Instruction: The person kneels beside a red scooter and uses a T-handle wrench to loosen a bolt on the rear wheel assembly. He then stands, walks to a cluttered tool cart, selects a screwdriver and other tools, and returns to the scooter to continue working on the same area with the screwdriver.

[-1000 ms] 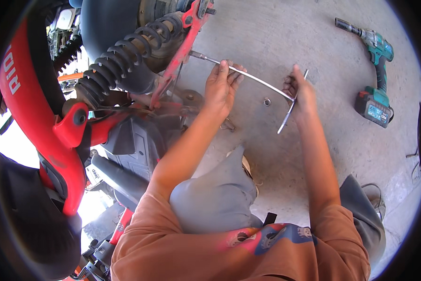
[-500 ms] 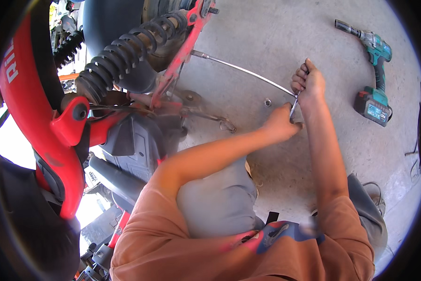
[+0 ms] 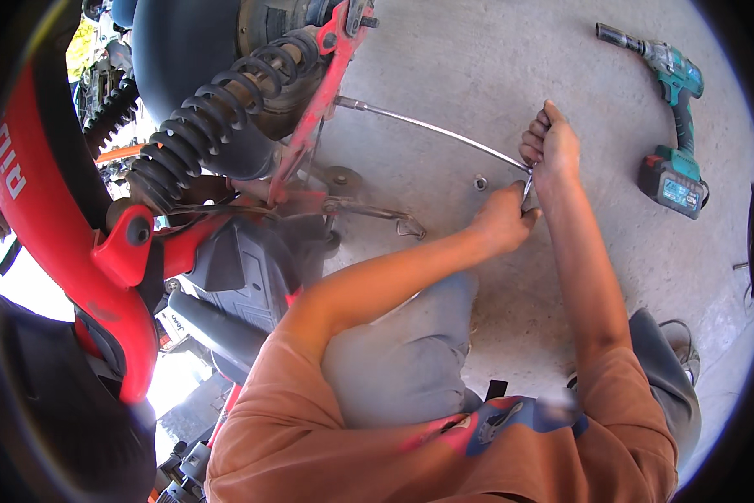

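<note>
A silver T-handle socket wrench reaches from the red metal bracket, beside a black coil-spring shock absorber, out over the concrete floor. My left hand is closed on the lower part of the crossbar. My right hand grips the upper part, its fingers curled round it, hiding most of that end. A small metal nut lies on the floor just left of my hands.
A teal cordless impact wrench lies at the right on the concrete floor. The vehicle's red frame, dark tire and black plastic panels fill the left. A bent metal rod sticks out below the bracket.
My left hand has moved from the shaft down and right to the crossbar. My right hand has shifted slightly up. The crossbar is now mostly covered by both hands.
</note>
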Available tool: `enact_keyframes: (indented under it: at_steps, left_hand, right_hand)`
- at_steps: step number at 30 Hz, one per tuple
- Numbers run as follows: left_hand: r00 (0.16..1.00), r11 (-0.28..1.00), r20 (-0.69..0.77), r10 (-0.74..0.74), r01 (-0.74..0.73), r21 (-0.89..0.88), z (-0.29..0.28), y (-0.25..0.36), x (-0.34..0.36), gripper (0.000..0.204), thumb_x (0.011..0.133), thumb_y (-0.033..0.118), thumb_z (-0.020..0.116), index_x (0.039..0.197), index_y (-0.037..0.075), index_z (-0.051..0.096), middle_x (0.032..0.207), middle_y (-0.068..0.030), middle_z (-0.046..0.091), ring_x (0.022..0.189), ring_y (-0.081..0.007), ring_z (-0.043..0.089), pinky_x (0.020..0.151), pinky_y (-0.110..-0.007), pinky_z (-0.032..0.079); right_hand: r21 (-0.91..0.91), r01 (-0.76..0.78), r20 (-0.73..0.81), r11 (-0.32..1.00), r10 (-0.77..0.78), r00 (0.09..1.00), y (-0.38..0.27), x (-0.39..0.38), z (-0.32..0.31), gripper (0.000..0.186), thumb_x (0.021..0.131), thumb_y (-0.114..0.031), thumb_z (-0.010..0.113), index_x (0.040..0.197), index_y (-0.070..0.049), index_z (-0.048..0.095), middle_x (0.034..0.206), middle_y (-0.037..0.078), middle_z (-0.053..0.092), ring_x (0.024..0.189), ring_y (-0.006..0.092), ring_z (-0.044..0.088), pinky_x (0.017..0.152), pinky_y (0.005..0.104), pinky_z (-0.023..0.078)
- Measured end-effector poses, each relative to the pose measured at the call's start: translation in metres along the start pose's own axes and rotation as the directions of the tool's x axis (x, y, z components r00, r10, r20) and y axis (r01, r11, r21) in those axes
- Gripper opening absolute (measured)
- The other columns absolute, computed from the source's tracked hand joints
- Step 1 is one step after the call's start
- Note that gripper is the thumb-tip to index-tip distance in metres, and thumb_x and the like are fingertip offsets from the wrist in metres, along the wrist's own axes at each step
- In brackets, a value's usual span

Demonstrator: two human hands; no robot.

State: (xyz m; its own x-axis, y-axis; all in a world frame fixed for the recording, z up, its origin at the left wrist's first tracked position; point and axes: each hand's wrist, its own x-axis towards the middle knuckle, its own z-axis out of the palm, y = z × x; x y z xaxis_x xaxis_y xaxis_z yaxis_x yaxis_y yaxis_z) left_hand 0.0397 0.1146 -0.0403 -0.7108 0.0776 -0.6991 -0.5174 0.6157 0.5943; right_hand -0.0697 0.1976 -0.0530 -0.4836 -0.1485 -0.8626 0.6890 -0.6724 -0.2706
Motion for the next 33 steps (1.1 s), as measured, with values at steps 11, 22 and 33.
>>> enact_keyframes:
  at_steps: [11,22,33]
  left_hand:
    - [0.978,0.98,-0.061,0.198,-0.196,0.035,0.004,-0.007,0.007,0.027,0.084,0.015,0.064,0.096,-0.005,0.049,0.075,-0.0232,0.062,0.069,-0.0388,0.063,0.061,-0.045,0.048]
    - [0.977,0.979,-0.056,0.204,-0.204,0.003,-0.011,0.014,0.022,0.022,0.086,0.017,0.062,0.09,-0.002,0.051,0.067,-0.009,0.058,0.056,-0.0178,0.057,0.051,-0.034,0.045]
    - [0.997,0.953,-0.001,-0.074,0.071,-0.294,-0.02,0.024,0.01,0.024,0.084,0.022,0.067,0.081,0.001,0.055,0.066,-0.0102,0.061,0.057,-0.0217,0.063,0.053,-0.036,0.048]
  right_hand:
    - [-0.01,0.191,0.055,0.981,-0.19,0.98,-0.006,-0.014,0.003,0.036,0.1,-0.028,0.045,0.068,-0.016,0.035,0.057,-0.007,0.026,0.045,0.0053,0.02,0.04,0.0227,0.017]
    - [-0.047,0.151,0.21,0.987,-0.139,0.968,-0.026,-0.001,0.009,0.033,0.099,-0.027,0.047,0.071,-0.014,0.038,0.059,-0.006,0.029,0.048,0.0056,0.024,0.041,0.0214,0.02]
    - [-0.149,-0.06,-0.026,0.987,0.057,0.998,-0.003,0.032,0.003,0.03,0.097,-0.022,0.048,0.07,-0.013,0.04,0.059,-0.004,0.028,0.047,0.0079,0.024,0.04,0.0238,0.019]
